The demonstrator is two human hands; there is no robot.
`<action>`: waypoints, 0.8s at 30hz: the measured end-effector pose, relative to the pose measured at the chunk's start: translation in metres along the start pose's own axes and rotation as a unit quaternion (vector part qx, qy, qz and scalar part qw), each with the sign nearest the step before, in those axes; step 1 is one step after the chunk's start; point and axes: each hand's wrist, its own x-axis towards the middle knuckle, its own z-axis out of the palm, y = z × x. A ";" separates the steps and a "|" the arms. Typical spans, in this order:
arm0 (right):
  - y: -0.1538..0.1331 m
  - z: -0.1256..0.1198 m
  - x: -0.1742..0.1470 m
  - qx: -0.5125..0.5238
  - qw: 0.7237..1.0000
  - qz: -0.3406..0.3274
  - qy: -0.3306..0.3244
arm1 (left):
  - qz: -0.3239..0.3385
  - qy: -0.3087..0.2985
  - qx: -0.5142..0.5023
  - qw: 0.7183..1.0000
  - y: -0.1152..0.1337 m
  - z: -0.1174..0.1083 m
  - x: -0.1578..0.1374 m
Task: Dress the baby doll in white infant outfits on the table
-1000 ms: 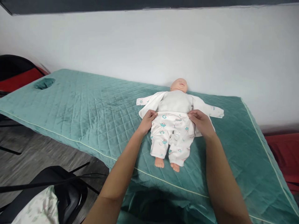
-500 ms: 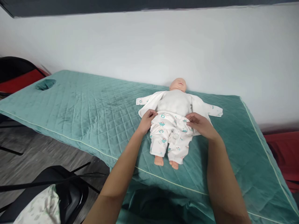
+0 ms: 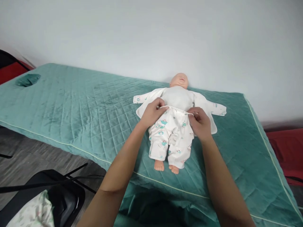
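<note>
A baby doll (image 3: pixel 179 81) lies on its back, head toward the wall and bare feet toward me. It wears white baby pants (image 3: pixel 176 135) with a small teal and pink print. My left hand (image 3: pixel 153 113) pinches the waistband at one side, and my right hand (image 3: pixel 200 122) pinches it at the other. Between them the waistband is drawn taut across the belly. A white jacket (image 3: pixel 155 96) with printed sleeves lies spread open under the doll, its sleeves stretched out sideways. The doll's torso (image 3: pixel 178 97) shows white in the opening.
The doll rests on a long bed with a quilted green cover (image 3: pixel 94 110), a face hole (image 3: pixel 27 80) at its far left. A black chair (image 3: pixel 68 195) with a patterned cloth (image 3: pixel 35 212) stands at lower left. Something red (image 3: pixel 286 151) is beyond the right end.
Both hands have closed on the waistband and lifted it slightly, pulling it up and taut across the belly. The view has tilted down a little.
</note>
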 end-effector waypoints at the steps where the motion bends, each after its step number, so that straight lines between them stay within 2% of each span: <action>1: 0.001 -0.001 0.002 0.004 0.999 0.029 -0.013 | -0.014 0.037 -0.027 0.999 -0.008 0.000 0.003; 4: 0.005 -0.007 0.008 0.015 0.997 0.072 -0.037 | -0.056 0.127 -0.115 0.984 -0.032 0.001 0.009; 7: 0.008 -0.013 0.014 0.022 0.996 0.064 -0.060 | -0.094 0.144 -0.182 0.968 -0.046 0.001 0.008; 10: 0.013 -0.020 0.016 0.023 0.991 0.085 -0.099 | -0.127 0.105 -0.210 0.964 -0.049 -0.001 0.005; 14: 0.018 -0.032 0.012 0.020 0.968 0.139 -0.207 | -0.146 0.032 -0.200 0.968 -0.049 -0.007 0.003; 18: 0.014 -0.038 0.009 0.087 0.946 0.162 -0.269 | -0.153 -0.021 -0.203 0.967 -0.052 -0.015 0.002; 21: 0.014 -0.037 0.009 0.096 0.952 0.150 -0.248 | -0.163 -0.038 -0.217 0.962 -0.053 -0.019 0.001; 24: 0.018 -0.032 0.010 0.045 0.978 0.120 -0.163 | -0.176 -0.033 -0.226 0.958 -0.052 -0.021 0.000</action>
